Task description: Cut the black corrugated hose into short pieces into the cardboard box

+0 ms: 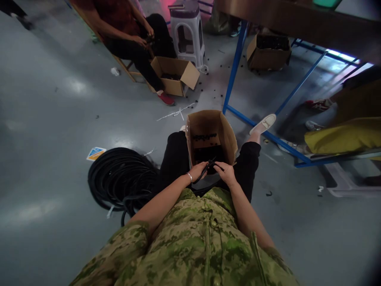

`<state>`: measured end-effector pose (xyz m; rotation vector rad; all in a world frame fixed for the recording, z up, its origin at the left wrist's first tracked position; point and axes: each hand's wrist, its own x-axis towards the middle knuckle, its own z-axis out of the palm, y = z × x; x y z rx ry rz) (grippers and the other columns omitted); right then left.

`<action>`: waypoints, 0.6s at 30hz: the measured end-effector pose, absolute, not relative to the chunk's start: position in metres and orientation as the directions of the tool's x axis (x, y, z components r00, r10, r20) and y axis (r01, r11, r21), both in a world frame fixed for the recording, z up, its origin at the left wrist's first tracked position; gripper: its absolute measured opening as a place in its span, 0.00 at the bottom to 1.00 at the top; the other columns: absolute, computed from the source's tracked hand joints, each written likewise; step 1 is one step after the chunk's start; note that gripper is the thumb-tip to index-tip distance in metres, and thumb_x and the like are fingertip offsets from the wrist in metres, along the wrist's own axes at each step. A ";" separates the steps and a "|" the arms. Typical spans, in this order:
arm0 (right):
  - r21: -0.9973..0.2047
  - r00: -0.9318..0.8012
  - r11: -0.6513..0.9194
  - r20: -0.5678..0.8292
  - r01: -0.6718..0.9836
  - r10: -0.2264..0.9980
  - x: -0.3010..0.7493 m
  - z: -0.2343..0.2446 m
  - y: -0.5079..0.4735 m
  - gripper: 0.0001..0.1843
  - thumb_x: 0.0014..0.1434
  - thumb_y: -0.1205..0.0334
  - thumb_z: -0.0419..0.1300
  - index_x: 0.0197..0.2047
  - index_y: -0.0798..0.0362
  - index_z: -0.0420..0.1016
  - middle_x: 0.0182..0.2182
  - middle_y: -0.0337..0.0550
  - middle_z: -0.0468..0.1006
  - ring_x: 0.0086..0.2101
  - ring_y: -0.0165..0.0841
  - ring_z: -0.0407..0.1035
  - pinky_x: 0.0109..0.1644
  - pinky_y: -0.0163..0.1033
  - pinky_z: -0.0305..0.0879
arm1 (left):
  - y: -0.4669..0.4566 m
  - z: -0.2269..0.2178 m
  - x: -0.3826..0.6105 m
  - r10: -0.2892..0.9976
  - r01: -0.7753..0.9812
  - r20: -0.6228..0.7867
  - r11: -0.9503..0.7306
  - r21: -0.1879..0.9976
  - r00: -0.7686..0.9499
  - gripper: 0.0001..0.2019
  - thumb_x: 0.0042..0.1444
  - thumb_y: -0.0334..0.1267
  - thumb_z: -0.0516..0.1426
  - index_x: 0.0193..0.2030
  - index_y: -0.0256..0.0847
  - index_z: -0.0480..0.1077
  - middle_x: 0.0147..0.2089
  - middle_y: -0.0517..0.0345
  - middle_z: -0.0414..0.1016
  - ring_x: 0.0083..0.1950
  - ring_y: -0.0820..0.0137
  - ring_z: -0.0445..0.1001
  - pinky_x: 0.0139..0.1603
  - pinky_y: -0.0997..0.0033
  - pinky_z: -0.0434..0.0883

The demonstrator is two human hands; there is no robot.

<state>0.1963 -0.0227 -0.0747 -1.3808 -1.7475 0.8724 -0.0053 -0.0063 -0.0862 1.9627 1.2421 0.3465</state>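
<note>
Both hands meet over the near edge of an open cardboard box (228, 133) that stands between the knees. My left hand (199, 171), with a bracelet at the wrist, is closed around a slim black length (204, 171), perhaps tubing or a tool handle. My right hand (226, 173) pinches a thin black strip (219, 167) whose other end meets the dark thing at the left fingers. Where the two meet, the shapes are too dark and small to tell apart. Small black pieces (205, 137) lie inside the box.
A big coil of black tubing (119, 178) lies on the floor at left. Ahead, a seated person works over another cardboard box (172, 87) beside a plastic stool (187, 35). A blue-framed table (235, 71) stands at right, with a filled box (268, 59) beneath it.
</note>
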 end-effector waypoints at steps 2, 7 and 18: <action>-0.829 -0.187 0.211 0.131 0.517 0.974 0.197 -0.075 -0.022 0.14 0.62 0.53 0.58 0.46 0.47 0.81 0.41 0.44 0.83 0.42 0.37 0.77 0.49 0.41 0.72 | -0.007 -0.083 -0.005 0.841 0.684 -0.207 -0.237 0.690 0.500 0.19 0.57 0.32 0.53 0.55 0.39 0.69 0.47 0.54 0.78 0.44 0.68 0.76 0.49 0.70 0.71; -0.777 -0.189 0.209 0.118 0.593 0.975 0.199 -0.075 -0.020 0.15 0.63 0.54 0.57 0.47 0.47 0.81 0.39 0.44 0.82 0.40 0.37 0.76 0.45 0.39 0.71 | -0.004 -0.077 -0.004 0.815 0.800 -0.291 -0.307 0.516 0.501 0.19 0.62 0.37 0.51 0.59 0.40 0.67 0.47 0.51 0.79 0.43 0.64 0.79 0.47 0.68 0.73; -0.788 -0.069 0.091 0.062 0.609 0.996 0.189 -0.078 -0.022 0.16 0.62 0.50 0.56 0.44 0.47 0.81 0.37 0.44 0.81 0.36 0.36 0.74 0.41 0.37 0.68 | 0.003 -0.075 -0.001 0.888 0.868 -0.261 -0.243 0.432 0.379 0.17 0.63 0.40 0.52 0.56 0.37 0.68 0.37 0.47 0.80 0.38 0.62 0.80 0.42 0.66 0.73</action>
